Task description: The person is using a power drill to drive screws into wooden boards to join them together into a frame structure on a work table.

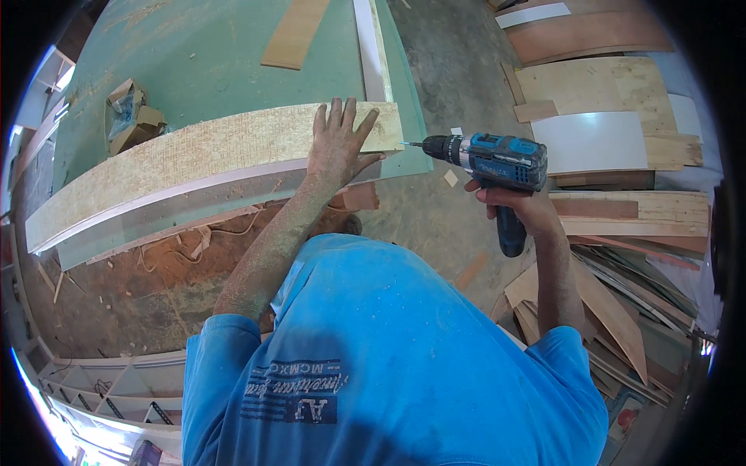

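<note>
My right hand [527,210] is wrapped round the grip of a blue and black cordless drill [505,159]. The drill lies level, and its thin bit points left at the right end of a long wooden board [225,140]. The bit's tip is at or very close to that end; I cannot tell whether it touches. On top of the board, near the same end, my left hand [336,147] rests flat with its fingers spread. A narrow white-faced board [373,58] runs away from me and meets the long board near its right end.
Beneath the boards is a green worktop [225,85]. An open cardboard box [134,120] stands on it at the left, and a loose wood strip [297,31] lies at the back. Wood panels [594,85] and stacked offcuts [622,311] cover the floor at the right.
</note>
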`<move>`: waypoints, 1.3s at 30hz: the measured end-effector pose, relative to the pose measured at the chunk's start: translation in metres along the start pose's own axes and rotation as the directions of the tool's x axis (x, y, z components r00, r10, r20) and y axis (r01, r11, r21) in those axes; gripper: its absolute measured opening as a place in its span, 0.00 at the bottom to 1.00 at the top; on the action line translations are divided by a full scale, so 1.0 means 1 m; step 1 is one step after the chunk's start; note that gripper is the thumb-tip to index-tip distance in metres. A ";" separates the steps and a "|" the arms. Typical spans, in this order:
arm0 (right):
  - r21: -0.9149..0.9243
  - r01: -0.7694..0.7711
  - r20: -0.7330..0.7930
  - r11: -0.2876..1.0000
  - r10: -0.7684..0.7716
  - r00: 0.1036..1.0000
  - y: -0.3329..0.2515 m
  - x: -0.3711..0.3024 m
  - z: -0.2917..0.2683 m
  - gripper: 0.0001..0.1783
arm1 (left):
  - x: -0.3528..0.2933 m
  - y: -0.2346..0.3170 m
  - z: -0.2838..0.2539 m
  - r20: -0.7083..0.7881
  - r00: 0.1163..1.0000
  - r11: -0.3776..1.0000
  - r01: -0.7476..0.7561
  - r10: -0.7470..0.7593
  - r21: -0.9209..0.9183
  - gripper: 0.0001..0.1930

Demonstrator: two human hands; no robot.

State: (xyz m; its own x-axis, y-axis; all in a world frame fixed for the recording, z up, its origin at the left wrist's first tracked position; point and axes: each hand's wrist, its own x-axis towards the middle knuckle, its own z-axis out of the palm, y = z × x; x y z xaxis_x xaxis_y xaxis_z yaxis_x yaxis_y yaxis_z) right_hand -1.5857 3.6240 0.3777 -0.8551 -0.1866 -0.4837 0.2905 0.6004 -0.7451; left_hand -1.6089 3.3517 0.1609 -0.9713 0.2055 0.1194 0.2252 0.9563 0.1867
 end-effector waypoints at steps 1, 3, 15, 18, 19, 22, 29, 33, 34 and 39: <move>-0.022 -0.020 0.006 1.000 0.020 1.000 -0.004 0.002 0.000 0.19 | 0.000 0.000 0.000 0.001 1.000 1.000 0.004 -0.004 -0.005 0.46; -0.050 -0.042 0.013 0.998 0.043 0.999 -0.010 0.006 0.001 0.19 | 0.000 0.001 -0.001 -0.012 1.000 1.000 -0.001 0.001 0.014 0.46; -0.142 -0.076 0.059 0.987 0.085 0.995 -0.026 0.017 0.007 0.23 | -0.001 0.002 0.001 -0.042 0.999 0.998 0.003 0.000 0.060 0.47; -0.149 -0.083 0.055 0.985 0.092 0.994 -0.026 0.018 0.007 0.23 | -0.002 0.002 0.001 -0.040 0.999 0.998 0.005 -0.002 0.059 0.47; -0.146 -0.087 0.055 0.985 0.096 0.994 -0.027 0.018 0.007 0.23 | -0.002 0.001 0.001 -0.040 0.999 0.998 0.005 -0.003 0.060 0.47; -0.149 -0.101 0.045 0.984 0.109 0.993 -0.028 0.018 0.007 0.23 | -0.002 0.002 0.002 -0.050 0.999 0.998 0.001 0.002 0.069 0.47; -0.156 -0.108 0.054 0.982 0.118 0.992 -0.027 0.020 0.006 0.22 | -0.002 0.001 0.005 -0.088 0.996 0.998 -0.007 0.013 0.067 0.46; -0.182 -0.133 0.030 0.974 0.141 0.990 -0.040 0.021 0.010 0.20 | -0.003 0.001 0.004 -0.095 0.995 0.998 -0.006 0.012 0.063 0.46; -0.192 -0.135 0.042 0.972 0.145 0.989 -0.043 0.023 0.008 0.20 | -0.003 0.001 0.003 -0.092 0.996 0.998 -0.008 0.013 0.062 0.46; -0.283 -0.174 0.062 0.943 0.199 0.978 -0.063 0.039 0.005 0.21 | 0.000 0.001 0.005 -0.042 0.999 0.997 -0.010 0.013 0.078 0.46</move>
State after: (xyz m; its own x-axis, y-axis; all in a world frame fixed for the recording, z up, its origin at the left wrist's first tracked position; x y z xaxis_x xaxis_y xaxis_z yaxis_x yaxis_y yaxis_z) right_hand -1.6354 3.5750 0.4028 -0.7515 -0.1112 -0.6503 0.3015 0.8189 -0.4884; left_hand -1.6089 3.3538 0.1563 -0.9643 0.2091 0.1626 0.2281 0.9675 0.1091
